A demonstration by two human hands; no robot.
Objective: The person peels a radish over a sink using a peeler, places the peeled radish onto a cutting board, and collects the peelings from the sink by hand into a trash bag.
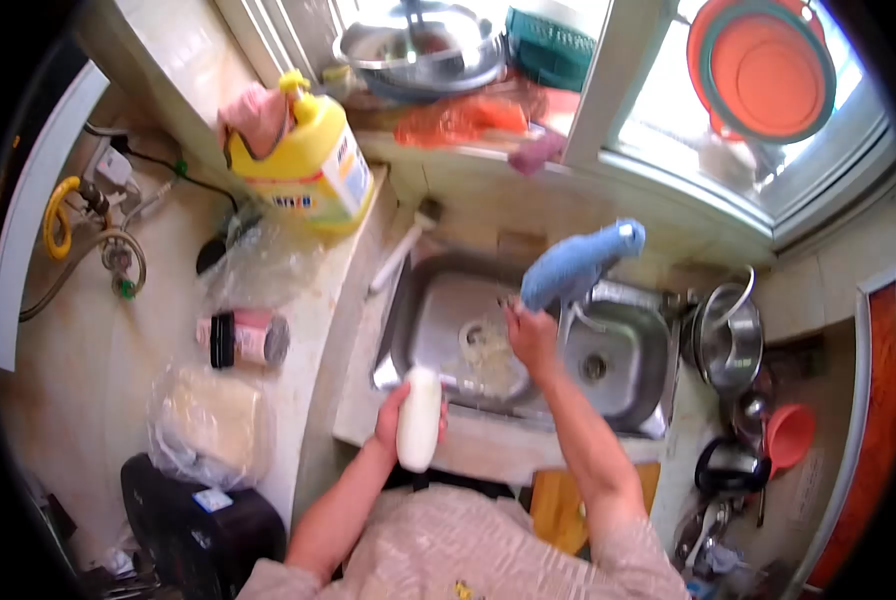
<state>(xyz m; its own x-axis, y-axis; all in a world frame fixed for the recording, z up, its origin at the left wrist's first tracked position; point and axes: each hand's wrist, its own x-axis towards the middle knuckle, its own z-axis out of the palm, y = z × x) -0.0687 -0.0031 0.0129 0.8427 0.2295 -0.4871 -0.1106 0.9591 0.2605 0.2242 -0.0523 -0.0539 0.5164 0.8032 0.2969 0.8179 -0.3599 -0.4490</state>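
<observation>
My left hand is wrapped round a peeled white radish, held upright in front of my body at the sink's near edge. Over the left basin of the steel sink reaches my right hand, fingers closed, with a small dark bit showing at the fingertips; what it grips is too small to name. Just above that hand, a blue cloth covers the faucet. Pale wet peelings lie around the left drain.
Left counter: a yellow jug, a jar, and a plastic-wrapped block. A white-handled brush leans behind the sink. Steel pots and a red cup stand right. A wooden board sits near my body.
</observation>
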